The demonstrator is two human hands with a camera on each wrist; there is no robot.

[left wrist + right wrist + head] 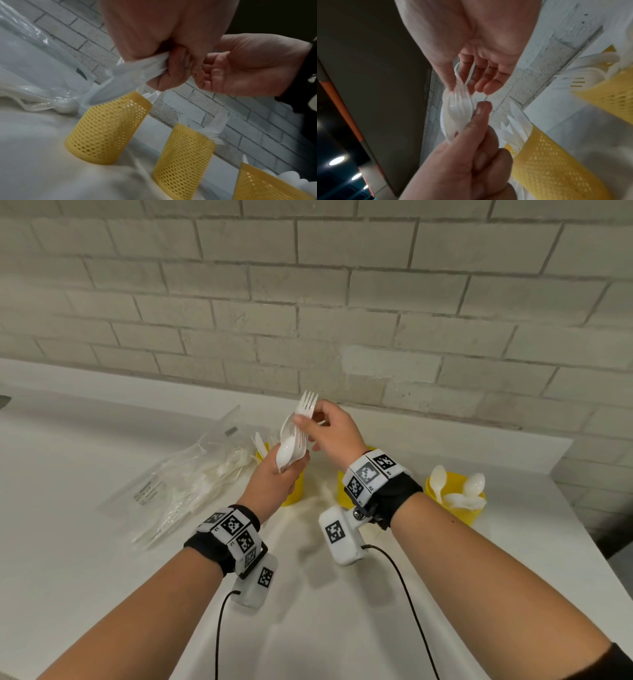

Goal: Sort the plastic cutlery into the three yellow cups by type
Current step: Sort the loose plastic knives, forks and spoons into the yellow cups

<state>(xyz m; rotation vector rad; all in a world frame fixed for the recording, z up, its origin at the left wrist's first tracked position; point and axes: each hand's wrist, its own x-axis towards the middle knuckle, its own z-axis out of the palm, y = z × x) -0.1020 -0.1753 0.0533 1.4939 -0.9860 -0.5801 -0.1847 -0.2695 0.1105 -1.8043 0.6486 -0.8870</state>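
Fork [307,405] pinched by right hand [334,429] atop mixed bundle [291,446] gripped in left hand [279,477] — best drawn straight out, then dropped into middle cup [184,161] on counter [102,559] — forks only.

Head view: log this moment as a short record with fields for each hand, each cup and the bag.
left hand: grips a bunch of white spoons and forks
right hand: pinches a fork at the bunch's top
left cup: knives
middle cup: forks
right cup: spoons
plastic bag: lies left of the cups, cutlery inside
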